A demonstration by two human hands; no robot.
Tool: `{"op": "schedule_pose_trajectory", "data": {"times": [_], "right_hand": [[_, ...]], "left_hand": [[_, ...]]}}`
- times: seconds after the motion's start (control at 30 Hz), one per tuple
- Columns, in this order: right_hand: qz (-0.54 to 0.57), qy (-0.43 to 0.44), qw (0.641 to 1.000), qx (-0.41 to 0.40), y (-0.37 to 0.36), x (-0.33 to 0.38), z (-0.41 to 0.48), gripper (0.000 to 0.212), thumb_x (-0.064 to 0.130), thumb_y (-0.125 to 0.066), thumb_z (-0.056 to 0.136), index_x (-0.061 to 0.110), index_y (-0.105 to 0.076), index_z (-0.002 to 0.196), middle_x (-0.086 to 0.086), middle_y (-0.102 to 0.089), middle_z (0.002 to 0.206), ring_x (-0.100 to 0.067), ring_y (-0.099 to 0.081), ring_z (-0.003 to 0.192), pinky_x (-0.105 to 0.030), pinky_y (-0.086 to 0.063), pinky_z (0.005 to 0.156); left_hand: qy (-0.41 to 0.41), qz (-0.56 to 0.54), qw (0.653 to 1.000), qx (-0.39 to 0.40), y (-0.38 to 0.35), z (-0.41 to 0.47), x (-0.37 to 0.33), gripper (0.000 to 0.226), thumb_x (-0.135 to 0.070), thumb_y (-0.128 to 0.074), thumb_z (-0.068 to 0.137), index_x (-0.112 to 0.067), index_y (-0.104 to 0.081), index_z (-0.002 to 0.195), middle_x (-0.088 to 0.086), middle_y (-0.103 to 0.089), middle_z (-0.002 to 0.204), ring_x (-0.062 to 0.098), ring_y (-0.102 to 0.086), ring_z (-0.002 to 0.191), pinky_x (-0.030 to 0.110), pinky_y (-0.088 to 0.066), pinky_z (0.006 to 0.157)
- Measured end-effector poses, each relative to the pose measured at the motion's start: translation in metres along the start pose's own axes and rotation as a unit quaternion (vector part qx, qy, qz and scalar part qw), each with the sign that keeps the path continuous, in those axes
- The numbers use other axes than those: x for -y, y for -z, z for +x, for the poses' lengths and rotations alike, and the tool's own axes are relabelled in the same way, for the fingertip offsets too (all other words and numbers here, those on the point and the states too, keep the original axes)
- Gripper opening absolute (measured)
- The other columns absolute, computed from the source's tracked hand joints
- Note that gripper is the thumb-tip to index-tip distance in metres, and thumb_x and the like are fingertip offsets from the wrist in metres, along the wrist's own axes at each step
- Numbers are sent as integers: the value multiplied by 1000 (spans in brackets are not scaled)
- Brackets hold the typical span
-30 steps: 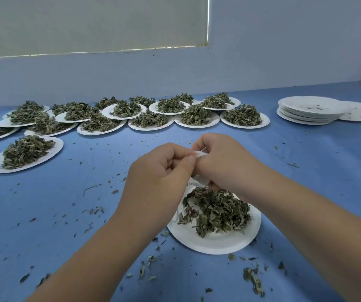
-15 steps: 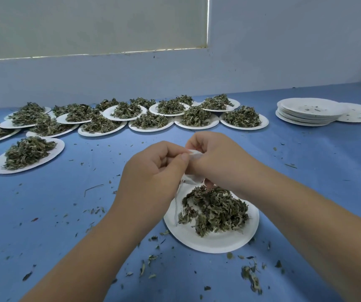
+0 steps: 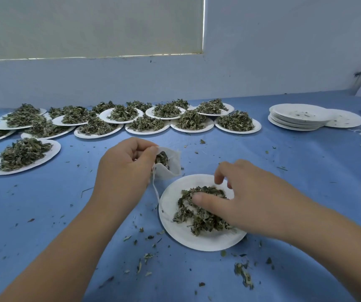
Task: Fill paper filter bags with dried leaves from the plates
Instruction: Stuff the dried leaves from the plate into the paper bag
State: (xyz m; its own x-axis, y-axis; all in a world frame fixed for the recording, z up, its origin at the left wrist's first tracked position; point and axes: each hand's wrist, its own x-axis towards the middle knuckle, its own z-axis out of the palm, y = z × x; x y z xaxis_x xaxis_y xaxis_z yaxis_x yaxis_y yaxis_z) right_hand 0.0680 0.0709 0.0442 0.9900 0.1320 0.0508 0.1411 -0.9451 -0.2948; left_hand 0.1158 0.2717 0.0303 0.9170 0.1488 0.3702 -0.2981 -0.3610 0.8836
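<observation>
Blue table (image 3: 44, 214): loaded plates (image 3: 255, 127) in rows along the far edge, left to centre. Stack of empty plates (image 3: 299, 118) toward the far right corner.

Near edge, centre: one plate (image 3: 168, 227) with a pile of dried leaves (image 3: 199, 216).

Right hand (image 3: 247, 197) over that pile, fingers bent and spread apart, thumb lying on the leaves.

Left hand (image 3: 125, 171) just left of the plate, fingers clamped on the rim of a filter bag (image 3: 174, 162); mouth open, leaves inside.

Bag string (image 3: 155, 188) hangs to the plate rim.

Leaf crumbs (image 3: 243, 274) scattered along the near edge.
</observation>
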Motion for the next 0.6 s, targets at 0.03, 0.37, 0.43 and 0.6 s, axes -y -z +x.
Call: {"op": "schedule_pose_trajectory", "data": {"times": [0.03,0.37,0.43,0.6], "right_hand": [[-18,1,1000,12,-2,1,-4,66,89,-29,63,41,-41,106,18,-41,100,-5,-51,86,-27,-42,67],[-80,9,996,31,-25,8,-11,57,72,-45,82,30,-43,120,5,-38,108,-18,-49,90,-31,-44,70],[-80,16,996,24,-28,8,-11,48,65,-46,86,30,-44,119,4,-39,109,-19,-48,87,-31,-43,69],[-74,31,997,-6,-33,7,-9,33,52,-45,92,29,-49,115,7,-40,99,-19,-48,85,-30,-42,67]], "left_hand": [[-3,3,1000,-4,1,0,0,15,-24,-61,93,-27,-67,79,-10,-55,48,8,-46,42,37,-45,53],[-33,53,997,-34,4,-1,1,19,-22,-58,94,-30,-64,77,-3,-61,57,3,-47,41,14,-39,41],[-47,61,996,-38,4,-2,1,21,-21,-59,94,-31,-63,76,4,-62,61,4,-47,43,13,-38,42],[-83,82,992,-45,5,-4,0,25,-18,-58,94,-35,-61,76,4,-57,61,4,-45,48,11,-36,45]]}}
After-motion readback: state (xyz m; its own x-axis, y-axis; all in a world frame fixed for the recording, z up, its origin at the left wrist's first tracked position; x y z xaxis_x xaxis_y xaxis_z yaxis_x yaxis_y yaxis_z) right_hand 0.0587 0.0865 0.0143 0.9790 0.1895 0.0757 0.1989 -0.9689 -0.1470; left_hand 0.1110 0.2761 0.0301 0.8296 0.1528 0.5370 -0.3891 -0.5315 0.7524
